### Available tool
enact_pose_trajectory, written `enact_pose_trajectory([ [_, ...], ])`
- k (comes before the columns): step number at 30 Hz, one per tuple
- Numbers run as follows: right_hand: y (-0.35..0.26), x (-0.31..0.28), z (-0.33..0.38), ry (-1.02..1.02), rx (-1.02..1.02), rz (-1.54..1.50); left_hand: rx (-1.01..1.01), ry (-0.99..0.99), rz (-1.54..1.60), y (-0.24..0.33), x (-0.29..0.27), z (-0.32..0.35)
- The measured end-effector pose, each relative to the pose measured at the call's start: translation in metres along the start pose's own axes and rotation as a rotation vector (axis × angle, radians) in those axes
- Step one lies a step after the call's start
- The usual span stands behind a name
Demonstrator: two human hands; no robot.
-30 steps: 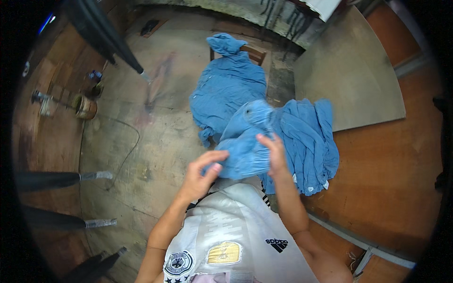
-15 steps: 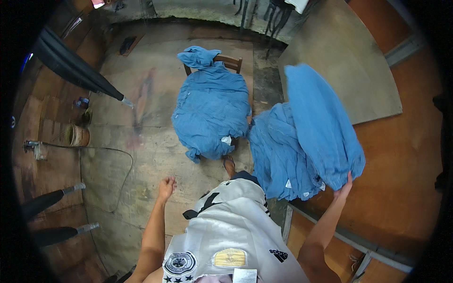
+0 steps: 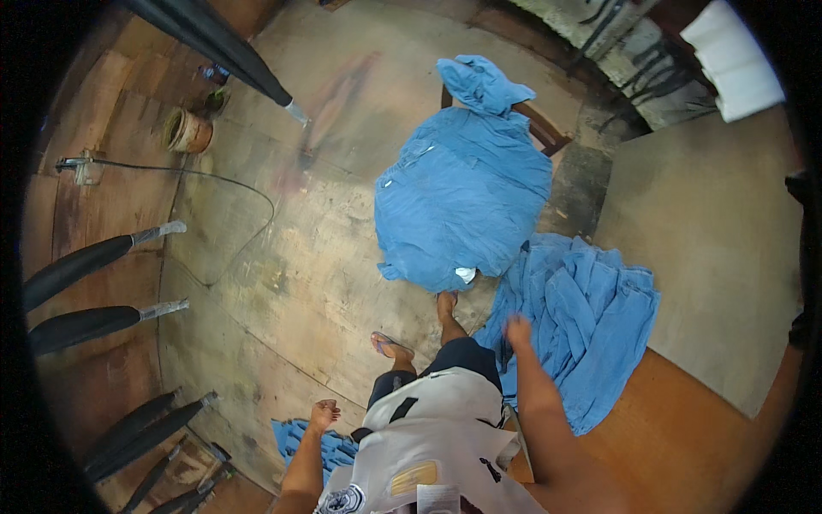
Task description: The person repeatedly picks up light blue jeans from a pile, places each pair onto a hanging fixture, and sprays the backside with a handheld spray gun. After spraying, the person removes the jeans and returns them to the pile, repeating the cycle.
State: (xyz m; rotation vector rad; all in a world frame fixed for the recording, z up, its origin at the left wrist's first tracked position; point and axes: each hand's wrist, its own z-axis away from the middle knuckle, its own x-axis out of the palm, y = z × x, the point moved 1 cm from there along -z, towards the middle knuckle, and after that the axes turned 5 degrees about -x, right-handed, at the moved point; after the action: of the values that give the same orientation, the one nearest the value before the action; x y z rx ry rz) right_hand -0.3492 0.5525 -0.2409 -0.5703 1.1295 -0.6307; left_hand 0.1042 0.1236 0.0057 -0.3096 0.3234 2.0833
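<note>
My left hand [image 3: 324,415] hangs with its fingers curled in and nothing visible in them. Behind that forearm, low on the floor, lies another piece of blue cloth [image 3: 289,439]. Motion smears my right hand [image 3: 517,330], which is over the left part of a pile of blue denim garments [image 3: 591,313]. Whether it touches them I cannot tell. In front of me, a large heap of blue denim [image 3: 467,193] covers most of a wooden chair [image 3: 545,133], and a separate bunched piece [image 3: 484,84] rests over its back.
A grey board [image 3: 698,257] lies at the right beside an orange-brown surface [image 3: 676,398]. Several black padded arms [image 3: 81,272] jut in from the left. A bucket [image 3: 187,131] and a thin black cable [image 3: 248,184] are at the left wall. White material [image 3: 735,60] hangs top right.
My right hand has let go of the raised blue garment and moved left; the denim lies lower on the pile. The view has turned, bringing the cloth at lower left into sight.
</note>
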Motion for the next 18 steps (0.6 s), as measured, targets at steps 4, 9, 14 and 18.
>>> enact_pose_trajectory([
  [4, -0.181, 0.052, -0.197, 0.095, -0.508, 0.112, -0.027, -0.074, 0.196, -0.024, 0.036, 0.036],
  [9, -0.314, 0.070, -0.273, -0.002, -0.216, 0.293, -0.049, -0.110, 0.147, -0.052, 0.064, 0.063],
  [14, -0.355, 0.061, -0.269, -0.368, -0.216, 0.499, 0.005, -0.097, 0.083, -0.026, 0.079, 0.061],
  [18, -0.371, 0.053, -0.225, -0.050, -0.591, 0.474, 0.330, -0.077, 0.076, 0.061, 0.079, 0.042],
])
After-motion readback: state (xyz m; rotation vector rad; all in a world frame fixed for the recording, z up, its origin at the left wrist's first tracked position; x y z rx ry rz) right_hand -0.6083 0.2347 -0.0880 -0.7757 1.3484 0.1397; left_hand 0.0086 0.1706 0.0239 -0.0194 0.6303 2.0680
